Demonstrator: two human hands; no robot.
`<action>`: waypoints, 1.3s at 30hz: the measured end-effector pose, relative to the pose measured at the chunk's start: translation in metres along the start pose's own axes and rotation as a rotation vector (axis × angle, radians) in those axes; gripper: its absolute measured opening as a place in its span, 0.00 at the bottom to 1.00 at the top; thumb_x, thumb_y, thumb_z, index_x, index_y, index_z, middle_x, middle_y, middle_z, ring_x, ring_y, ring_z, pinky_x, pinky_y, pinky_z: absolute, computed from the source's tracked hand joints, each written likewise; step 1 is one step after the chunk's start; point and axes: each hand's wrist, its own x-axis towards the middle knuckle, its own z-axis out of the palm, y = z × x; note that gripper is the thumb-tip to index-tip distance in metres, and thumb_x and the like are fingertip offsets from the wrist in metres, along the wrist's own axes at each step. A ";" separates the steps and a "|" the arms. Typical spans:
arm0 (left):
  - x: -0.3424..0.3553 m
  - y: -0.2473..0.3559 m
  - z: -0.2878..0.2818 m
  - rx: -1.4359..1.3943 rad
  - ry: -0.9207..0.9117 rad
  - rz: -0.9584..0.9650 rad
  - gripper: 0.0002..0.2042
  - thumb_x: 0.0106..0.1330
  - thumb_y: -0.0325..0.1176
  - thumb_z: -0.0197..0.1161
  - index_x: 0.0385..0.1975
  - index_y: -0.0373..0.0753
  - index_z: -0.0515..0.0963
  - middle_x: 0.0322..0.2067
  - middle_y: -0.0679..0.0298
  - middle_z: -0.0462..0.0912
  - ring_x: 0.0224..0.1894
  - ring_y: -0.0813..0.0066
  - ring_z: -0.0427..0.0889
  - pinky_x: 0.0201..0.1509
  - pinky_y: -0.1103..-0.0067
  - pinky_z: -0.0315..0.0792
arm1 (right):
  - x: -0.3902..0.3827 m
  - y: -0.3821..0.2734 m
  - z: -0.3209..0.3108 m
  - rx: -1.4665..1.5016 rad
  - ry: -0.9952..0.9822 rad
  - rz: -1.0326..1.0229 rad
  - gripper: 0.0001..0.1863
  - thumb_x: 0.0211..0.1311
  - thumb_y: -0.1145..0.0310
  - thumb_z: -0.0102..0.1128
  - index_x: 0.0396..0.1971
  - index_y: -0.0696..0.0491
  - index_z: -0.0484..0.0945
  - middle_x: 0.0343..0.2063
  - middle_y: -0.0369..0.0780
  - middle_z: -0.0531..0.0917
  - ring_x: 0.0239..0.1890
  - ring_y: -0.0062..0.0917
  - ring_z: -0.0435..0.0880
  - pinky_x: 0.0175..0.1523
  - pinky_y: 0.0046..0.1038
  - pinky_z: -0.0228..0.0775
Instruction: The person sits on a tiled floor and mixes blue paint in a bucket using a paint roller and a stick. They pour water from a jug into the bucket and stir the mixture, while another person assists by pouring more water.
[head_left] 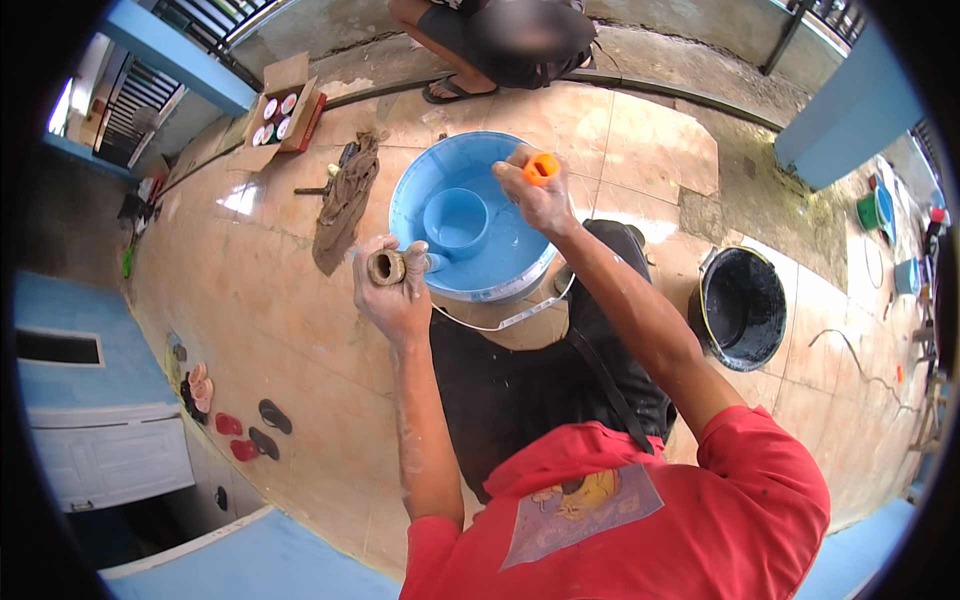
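Between my hands stands a large bucket (410, 205) with light-blue paint (505, 245) inside and a wire handle hanging at its near side. In the paint sits a round blue dipper (457, 218). My left hand (392, 300), spotted with paint, is at the bucket's left rim. Its fingers are closed round a hollow brown tube-shaped handle (386, 266); a blue piece shows beside the fingers, and I cannot tell whether the two join. My right hand (540, 200) is over the right rim, closed on an orange-handled tool (542, 168). The tool's lower end is hidden.
A black bucket (742, 310) stands at the right. At the far left are a brown rag (347, 200) and an open carton (285, 110) of cans. A person (470, 50) crouches beyond the bucket. Several sandals (240, 435) lie at left; a blue pillar (850, 110) rises at the far right.
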 end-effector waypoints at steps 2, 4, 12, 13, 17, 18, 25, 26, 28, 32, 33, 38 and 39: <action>0.004 -0.005 0.000 -0.060 0.042 -0.037 0.23 0.63 0.50 0.78 0.37 0.35 0.78 0.33 0.63 0.81 0.35 0.67 0.81 0.41 0.72 0.77 | -0.005 -0.016 0.000 0.162 0.051 0.054 0.15 0.66 0.64 0.68 0.21 0.51 0.76 0.15 0.32 0.76 0.17 0.18 0.73 0.24 0.26 0.65; 0.012 -0.008 0.001 -0.081 0.073 -0.048 0.23 0.63 0.50 0.78 0.37 0.35 0.79 0.31 0.63 0.81 0.33 0.69 0.81 0.39 0.74 0.77 | 0.004 -0.045 -0.010 0.298 0.097 0.075 0.15 0.66 0.67 0.67 0.20 0.50 0.73 0.14 0.32 0.75 0.14 0.17 0.70 0.20 0.24 0.62; 0.038 0.002 -0.009 -0.251 0.147 -0.053 0.19 0.64 0.42 0.79 0.37 0.34 0.79 0.31 0.68 0.80 0.31 0.82 0.76 0.36 0.82 0.74 | 0.020 -0.191 -0.058 0.077 -0.214 -0.412 0.14 0.73 0.69 0.51 0.22 0.48 0.67 0.16 0.32 0.66 0.15 0.19 0.66 0.20 0.24 0.59; 0.041 0.005 -0.005 -0.297 0.147 -0.025 0.19 0.64 0.42 0.79 0.37 0.34 0.79 0.30 0.68 0.80 0.31 0.83 0.75 0.36 0.83 0.74 | 0.012 -0.210 -0.065 0.052 -0.260 -0.451 0.14 0.74 0.68 0.50 0.23 0.48 0.67 0.17 0.32 0.67 0.17 0.19 0.68 0.23 0.24 0.62; 0.026 -0.003 -0.006 -0.334 0.148 0.010 0.14 0.67 0.37 0.76 0.35 0.35 0.78 0.30 0.70 0.80 0.31 0.84 0.75 0.36 0.84 0.72 | -0.009 -0.251 -0.086 0.212 -0.619 -0.489 0.12 0.76 0.62 0.51 0.30 0.51 0.72 0.23 0.35 0.72 0.23 0.21 0.76 0.35 0.28 0.72; 0.018 -0.003 -0.007 -0.324 0.136 -0.018 0.12 0.69 0.34 0.74 0.35 0.35 0.78 0.32 0.69 0.80 0.33 0.84 0.75 0.38 0.83 0.72 | -0.008 -0.261 -0.097 0.166 -0.757 -0.521 0.14 0.77 0.58 0.50 0.33 0.52 0.73 0.24 0.36 0.74 0.25 0.24 0.77 0.36 0.32 0.74; -0.013 -0.005 -0.005 -0.121 0.120 -0.137 0.20 0.68 0.49 0.75 0.30 0.36 0.79 0.25 0.69 0.79 0.27 0.80 0.75 0.35 0.79 0.72 | -0.035 -0.289 -0.109 0.183 -1.012 -0.835 0.20 0.82 0.52 0.38 0.35 0.53 0.69 0.25 0.41 0.75 0.23 0.32 0.77 0.24 0.36 0.73; -0.015 -0.008 -0.010 -0.085 0.099 -0.137 0.22 0.66 0.51 0.75 0.30 0.36 0.78 0.25 0.66 0.79 0.27 0.75 0.77 0.35 0.76 0.74 | -0.038 -0.292 -0.108 0.183 -1.035 -0.868 0.20 0.82 0.53 0.38 0.35 0.53 0.69 0.25 0.41 0.75 0.23 0.32 0.77 0.24 0.36 0.73; -0.019 -0.006 -0.015 -0.015 0.079 -0.139 0.27 0.64 0.58 0.74 0.28 0.36 0.78 0.25 0.60 0.80 0.28 0.63 0.81 0.37 0.68 0.76 | -0.032 -0.307 -0.109 0.155 -1.193 -0.897 0.18 0.82 0.55 0.38 0.36 0.52 0.70 0.26 0.41 0.75 0.25 0.31 0.77 0.24 0.36 0.74; -0.026 -0.001 -0.020 0.007 0.062 -0.177 0.28 0.64 0.61 0.72 0.30 0.36 0.79 0.27 0.56 0.83 0.31 0.55 0.85 0.39 0.64 0.77 | -0.046 -0.327 -0.103 0.110 -1.322 -0.890 0.16 0.81 0.56 0.41 0.35 0.51 0.70 0.27 0.40 0.75 0.25 0.30 0.77 0.24 0.36 0.75; -0.026 -0.005 -0.018 0.016 0.071 -0.171 0.29 0.64 0.62 0.71 0.30 0.35 0.79 0.28 0.56 0.84 0.32 0.53 0.85 0.40 0.63 0.77 | -0.050 -0.332 -0.099 0.106 -1.327 -0.893 0.16 0.81 0.56 0.42 0.35 0.51 0.70 0.27 0.40 0.75 0.25 0.30 0.77 0.24 0.36 0.75; -0.033 -0.007 -0.025 0.106 -0.011 -0.205 0.27 0.65 0.56 0.73 0.36 0.32 0.82 0.31 0.55 0.87 0.34 0.58 0.87 0.43 0.67 0.78 | -0.059 -0.350 -0.098 0.038 -1.338 -0.925 0.16 0.80 0.55 0.42 0.34 0.50 0.69 0.27 0.40 0.75 0.24 0.29 0.78 0.24 0.34 0.78; -0.034 -0.007 -0.028 0.116 -0.021 -0.203 0.28 0.65 0.58 0.72 0.35 0.33 0.81 0.31 0.54 0.87 0.35 0.56 0.87 0.44 0.65 0.78 | -0.060 -0.351 -0.098 0.039 -1.329 -0.938 0.16 0.80 0.55 0.42 0.34 0.50 0.69 0.27 0.40 0.75 0.24 0.29 0.78 0.23 0.34 0.78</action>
